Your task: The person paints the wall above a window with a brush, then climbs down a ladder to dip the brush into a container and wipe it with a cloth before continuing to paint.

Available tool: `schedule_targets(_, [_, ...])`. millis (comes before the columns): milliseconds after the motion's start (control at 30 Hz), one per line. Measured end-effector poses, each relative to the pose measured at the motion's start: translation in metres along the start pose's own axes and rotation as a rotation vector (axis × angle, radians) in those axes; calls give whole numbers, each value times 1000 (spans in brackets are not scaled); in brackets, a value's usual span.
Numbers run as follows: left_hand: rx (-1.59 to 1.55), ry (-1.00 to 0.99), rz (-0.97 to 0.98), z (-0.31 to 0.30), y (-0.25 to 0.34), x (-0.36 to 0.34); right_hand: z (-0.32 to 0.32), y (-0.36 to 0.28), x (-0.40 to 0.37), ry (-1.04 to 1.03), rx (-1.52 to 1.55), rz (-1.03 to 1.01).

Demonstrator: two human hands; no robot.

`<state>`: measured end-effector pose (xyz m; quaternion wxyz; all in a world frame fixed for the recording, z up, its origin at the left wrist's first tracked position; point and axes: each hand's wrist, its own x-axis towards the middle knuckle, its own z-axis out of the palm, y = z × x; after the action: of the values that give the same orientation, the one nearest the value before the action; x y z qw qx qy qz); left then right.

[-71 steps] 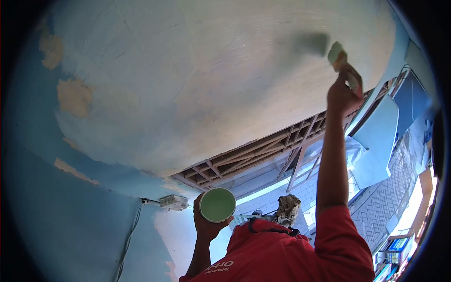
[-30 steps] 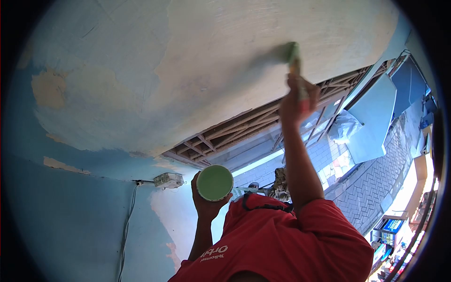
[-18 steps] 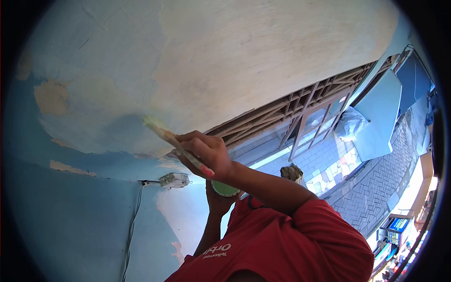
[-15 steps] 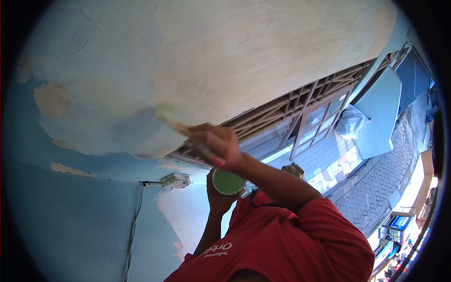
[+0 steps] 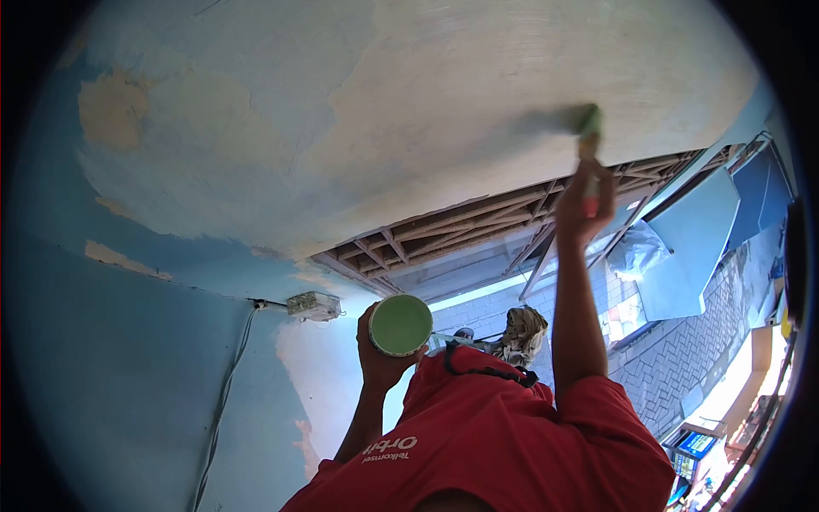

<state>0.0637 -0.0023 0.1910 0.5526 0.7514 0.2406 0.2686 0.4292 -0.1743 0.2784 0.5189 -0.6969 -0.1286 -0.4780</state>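
Note:
My right hand (image 5: pixel 585 203) grips a paintbrush (image 5: pixel 589 141) by its handle, arm stretched up to the right. Green paint coats the bristles, which are at the pale, patchy wall (image 5: pixel 461 94) above the window frame. In my left hand (image 5: pixel 375 354), held low in front of my chest, is a round tub of green paint (image 5: pixel 401 325), its open top facing me. The fingers wrap around the tub's side. Blue paint and bare beige patches show on the wall to the left.
Below the painted area runs a brown wooden window frame (image 5: pixel 478 213) with slats. A junction box (image 5: pixel 313 306) with a hanging cable (image 5: pixel 223 401) is on the blue wall. At right are a light blue panel (image 5: pixel 695 247), a plastic bag (image 5: pixel 638 249) and block paving (image 5: pixel 682 358).
My right hand has swept the brush from the left part of the wall far to the right, no longer crossing over the tub. The left hand still holds the tub.

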Motion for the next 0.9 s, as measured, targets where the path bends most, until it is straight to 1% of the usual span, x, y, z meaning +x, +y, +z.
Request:
schedule_targets(33, [-14, 1, -6, 2, -2, 0, 5, -38, -15, -92, -84, -118])
schedule_targets(67, [-27, -5, -10, 4, -5, 1, 14, -69, -33, -115, 24, -173])
schedule_targets(100, [-23, -18, -13, 6, -7, 1, 20, -91, -54, -142, 188, -184])
schedule_targets(167, [3, -38, -19, 12, -13, 3, 24, -135, -96, -287, 395, -71])
schedule_targets(200, [11, -63, -24, 15, -15, 5, 22, -154, -104, -350, 485, -68])
schedule_targets(267, [86, -72, 63, 20, -17, 8, 22, -173, -121, -522, 654, -81])
schedule_targets(300, [92, -94, 57, 22, -16, 8, 22, -179, -122, -515, 638, -66])
schedule_targets(367, [-112, -114, -62, 27, -12, 11, 20, -184, -117, -660, 810, -187])
schedule_targets(400, [-2, -122, -22, 26, -13, 12, 20, -176, -116, -693, 759, -239])
schedule_targets(433, [1, -132, -28, 25, -13, 12, 20, -161, -109, -681, 745, -210])
schedule_targets(467, [19, -141, 7, 24, -14, 12, 19, -141, -98, -671, 733, -183])
schedule_targets(500, [36, -148, 42, 22, -15, 12, 20, -116, -83, -574, 690, -195])
schedule_targets(533, [8, -133, 55, 20, -16, 12, 8, -94, -64, -576, 657, -110])
schedule_targets(567, [7, -132, 51, 17, -15, 13, -4, -70, -50, -551, 576, -87])
schedule_targets(600, [16, -125, 67, 14, -13, 13, -16, -46, -39, -490, 511, -73])
schedule_targets(633, [26, -117, 81, 10, -12, 11, -26, -25, -29, -431, 421, -7])
schedule_targets(667, [28, -109, 98, 6, -13, 11, -37, -5, -21, -363, 376, 82])
schedule_targets(700, [26, -108, 88, 3, -13, 9, -43, 11, -10, -264, 267, 139])
schedule_targets(767, [24, -81, 81, -4, -12, 7, -48, 47, 9, 41, 57, 131])
schedule_targets(833, [29, -65, 35, -10, -15, 3, -55, 52, 26, 152, -46, 198])
schedule_targets(867, [93, -49, 74, -11, -16, 3, -51, 52, 24, 181, -73, 199])
schedule_targets(900, [158, -36, 115, -12, -17, 3, -44, 54, 17, 166, -76, 180])
